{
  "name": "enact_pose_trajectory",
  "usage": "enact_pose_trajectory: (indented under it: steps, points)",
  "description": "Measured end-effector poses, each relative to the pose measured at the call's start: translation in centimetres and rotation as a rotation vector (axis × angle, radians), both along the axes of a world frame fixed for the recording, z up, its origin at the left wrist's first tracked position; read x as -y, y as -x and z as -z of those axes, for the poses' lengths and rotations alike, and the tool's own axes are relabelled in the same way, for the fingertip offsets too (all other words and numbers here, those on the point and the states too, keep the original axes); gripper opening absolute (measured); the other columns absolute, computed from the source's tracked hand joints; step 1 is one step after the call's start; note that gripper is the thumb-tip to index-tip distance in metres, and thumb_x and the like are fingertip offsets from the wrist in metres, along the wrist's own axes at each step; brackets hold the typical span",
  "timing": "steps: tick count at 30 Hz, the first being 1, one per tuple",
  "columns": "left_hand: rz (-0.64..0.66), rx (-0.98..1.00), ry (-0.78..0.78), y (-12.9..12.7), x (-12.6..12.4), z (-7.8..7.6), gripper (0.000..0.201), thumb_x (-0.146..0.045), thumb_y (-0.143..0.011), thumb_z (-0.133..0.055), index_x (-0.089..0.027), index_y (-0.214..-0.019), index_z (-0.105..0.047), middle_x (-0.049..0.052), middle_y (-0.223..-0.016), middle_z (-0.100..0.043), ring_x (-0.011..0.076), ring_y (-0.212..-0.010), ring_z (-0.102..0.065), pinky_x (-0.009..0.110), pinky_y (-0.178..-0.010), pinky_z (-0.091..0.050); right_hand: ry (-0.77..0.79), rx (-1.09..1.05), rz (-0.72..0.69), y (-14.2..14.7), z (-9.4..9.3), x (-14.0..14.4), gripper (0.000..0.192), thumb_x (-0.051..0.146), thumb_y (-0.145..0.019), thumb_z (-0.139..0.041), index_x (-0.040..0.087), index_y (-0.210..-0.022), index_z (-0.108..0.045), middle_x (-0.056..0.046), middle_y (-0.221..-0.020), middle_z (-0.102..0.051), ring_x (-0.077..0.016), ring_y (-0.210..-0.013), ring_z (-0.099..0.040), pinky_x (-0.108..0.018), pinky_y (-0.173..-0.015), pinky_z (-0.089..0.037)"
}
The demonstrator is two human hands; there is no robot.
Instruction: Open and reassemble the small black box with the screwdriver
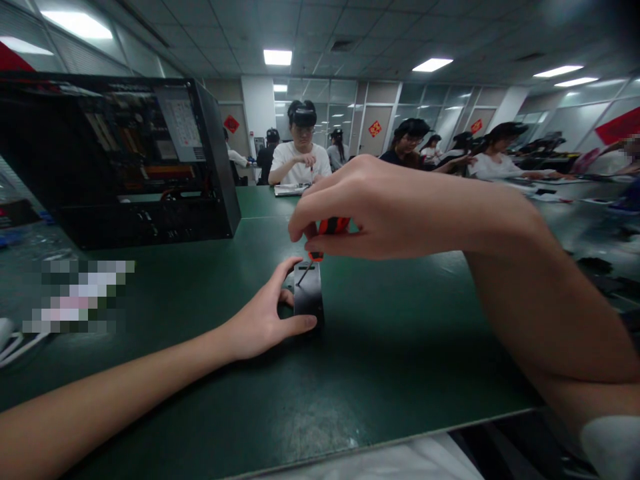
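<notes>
A small black metal part (309, 298) stands on the green table (400, 347) in front of me. My left hand (265, 320) grips its left side, thumb at the front, fingers curled over the top edge. Above it, my right hand (360, 207) is closed around the orange-and-black handle of a screwdriver (327, 230). The thin shaft slants down to the top face of the black part.
An open black computer case (120, 160) stands at the back left of the table. White cables (13, 343) lie at the left edge. Several other people sit working at tables behind, one in a white shirt (300, 163) directly opposite.
</notes>
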State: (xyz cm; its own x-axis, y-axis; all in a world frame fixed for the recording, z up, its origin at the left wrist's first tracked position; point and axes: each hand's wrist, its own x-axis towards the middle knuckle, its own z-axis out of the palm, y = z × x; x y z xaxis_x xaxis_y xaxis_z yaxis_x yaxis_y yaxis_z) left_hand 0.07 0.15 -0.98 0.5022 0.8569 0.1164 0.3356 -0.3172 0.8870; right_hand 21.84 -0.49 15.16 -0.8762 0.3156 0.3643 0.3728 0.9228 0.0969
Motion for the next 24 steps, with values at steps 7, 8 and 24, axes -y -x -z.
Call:
enact_pose_trajectory:
  steps: [7, 8, 24]
  points:
    - [-0.021, -0.017, -0.017, -0.1, 0.0, 0.0, 0.100, -0.045, -0.083, -0.079, -0.026, -0.159, -0.016, 0.008, -0.113, -0.063, 0.0329, -0.113, -0.064, 0.050, -0.104, -0.046, -0.082, 0.119, -0.026, 0.1, 0.1, -0.2, 0.030, 0.030, -0.100, -0.043, 0.021, -0.105, -0.072, 0.004, -0.092, -0.071, -0.0087, -0.082, -0.061, -0.028, -0.079, -0.046]
    - [-0.020, -0.021, -0.022, -0.1, 0.0, 0.0, 0.101, -0.045, -0.083, -0.079, -0.026, -0.159, -0.016, 0.008, -0.114, -0.062, 0.0326, -0.112, -0.064, 0.050, -0.104, -0.046, -0.086, 0.123, -0.031, 0.2, 0.2, -0.1, 0.030, 0.028, -0.101, -0.042, 0.020, -0.107, -0.071, 0.003, -0.094, -0.071, -0.0092, -0.083, -0.061, -0.029, -0.080, -0.045]
    - [-0.068, -0.069, -0.117, 0.0, -0.5, 0.3, 0.097, -0.054, -0.082, -0.078, -0.021, -0.156, -0.026, 0.016, -0.149, -0.052, 0.0365, -0.135, -0.051, 0.053, -0.116, -0.037, -0.056, 0.170, 0.097, -0.2, 1.4, 0.7, 0.021, 0.013, -0.094, -0.053, 0.020, -0.084, -0.070, 0.000, -0.075, -0.066, -0.0116, -0.069, -0.055, -0.027, -0.065, -0.038]
